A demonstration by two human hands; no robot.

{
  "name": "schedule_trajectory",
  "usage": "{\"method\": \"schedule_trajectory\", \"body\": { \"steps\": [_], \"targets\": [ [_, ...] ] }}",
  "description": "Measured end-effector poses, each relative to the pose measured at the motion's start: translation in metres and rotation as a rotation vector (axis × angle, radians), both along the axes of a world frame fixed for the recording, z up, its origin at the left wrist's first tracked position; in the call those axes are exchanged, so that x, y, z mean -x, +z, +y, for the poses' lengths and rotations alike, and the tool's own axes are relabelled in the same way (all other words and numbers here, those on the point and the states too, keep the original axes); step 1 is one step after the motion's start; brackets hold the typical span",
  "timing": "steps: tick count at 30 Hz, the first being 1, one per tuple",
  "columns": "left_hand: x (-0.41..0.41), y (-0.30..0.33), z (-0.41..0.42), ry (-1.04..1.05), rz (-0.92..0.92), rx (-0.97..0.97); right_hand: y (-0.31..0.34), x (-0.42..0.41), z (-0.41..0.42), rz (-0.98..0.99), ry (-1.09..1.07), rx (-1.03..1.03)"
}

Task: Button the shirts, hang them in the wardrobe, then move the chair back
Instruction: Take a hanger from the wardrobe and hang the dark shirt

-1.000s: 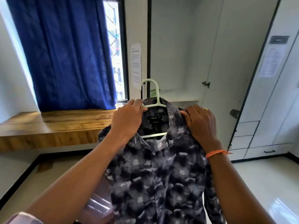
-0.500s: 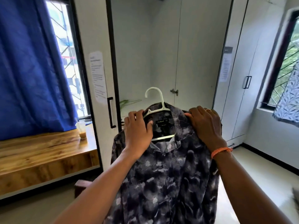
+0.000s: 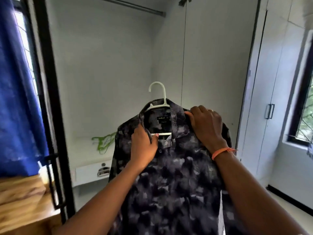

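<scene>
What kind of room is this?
Most likely a bedroom: an open wardrobe with a hanging rail, a shirt on a hanger, and a blue curtain.

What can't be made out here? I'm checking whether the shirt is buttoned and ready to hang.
- Shirt lower front: cut off by the head view's bottom edge.
- Upper buttons: blurred, partly behind the left hand.
- Collar label: too small to read.
- Wardrobe rail: cut by the top edge.
</scene>
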State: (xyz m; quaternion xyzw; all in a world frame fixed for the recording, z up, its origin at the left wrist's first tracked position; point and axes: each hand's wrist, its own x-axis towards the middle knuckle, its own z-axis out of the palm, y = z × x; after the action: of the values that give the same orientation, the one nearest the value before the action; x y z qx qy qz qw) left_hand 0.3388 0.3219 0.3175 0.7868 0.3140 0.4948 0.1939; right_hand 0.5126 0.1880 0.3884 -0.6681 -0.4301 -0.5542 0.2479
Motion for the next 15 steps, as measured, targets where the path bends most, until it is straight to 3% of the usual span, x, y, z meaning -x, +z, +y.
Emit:
{"method": "schedule_trajectory", "body": {
  "steps": [7, 15],
  "targets": [
    [-0.094, 0.063, 0.106, 0.082, -0.024, -0.031, 0.072, -0.070, 0.116, 0.067, -0.022, 0.041],
    [-0.182, 0.162, 0.260, 0.011, -0.178, -0.076, 0.177, -0.138, 0.254, -0.022, -0.140, 0.032]
  ]
}}
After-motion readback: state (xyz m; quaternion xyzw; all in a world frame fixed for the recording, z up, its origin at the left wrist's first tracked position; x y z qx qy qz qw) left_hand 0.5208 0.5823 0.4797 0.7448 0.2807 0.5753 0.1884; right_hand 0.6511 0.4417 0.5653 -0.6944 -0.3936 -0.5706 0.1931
